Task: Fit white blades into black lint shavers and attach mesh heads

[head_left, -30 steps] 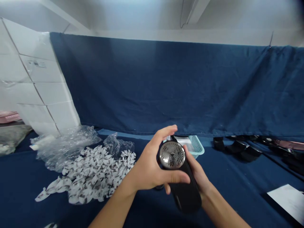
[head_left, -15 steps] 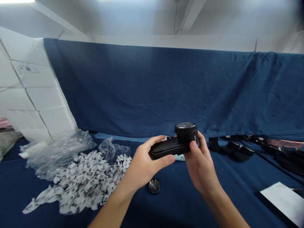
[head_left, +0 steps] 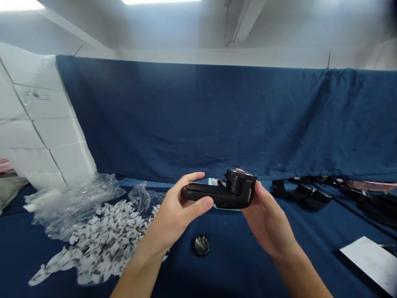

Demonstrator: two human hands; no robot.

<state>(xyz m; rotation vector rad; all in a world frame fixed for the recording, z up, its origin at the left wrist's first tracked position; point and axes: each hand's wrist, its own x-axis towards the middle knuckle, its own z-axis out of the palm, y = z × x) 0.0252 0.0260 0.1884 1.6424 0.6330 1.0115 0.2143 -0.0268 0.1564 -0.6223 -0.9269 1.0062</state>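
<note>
A black fabric shaver (head_left: 223,195) with a round head is held level in front of me by both hands. My left hand (head_left: 175,213) is closed around the handle end, thumb along the near side. At the head end, my right hand (head_left: 266,219) grips the body, its thumb against the side and its other fingers mostly hidden behind. The head faces up, now seen nearly edge-on. Below the shaver, a small round black part (head_left: 202,245) with shiny metal inside lies on the blue cloth.
Crumpled clear plastic (head_left: 77,203) and a heap of small white-and-grey pieces (head_left: 108,240) lie at left. White boxes (head_left: 46,132) are stacked behind. Several black parts (head_left: 310,196) and a white card (head_left: 370,263) are at right. A blue curtain (head_left: 201,120) hangs at the back.
Both hands still hold the shaver. It has moved slightly left, and its head has tilted so the mesh top shows less. The right thumb has shifted along its side.
</note>
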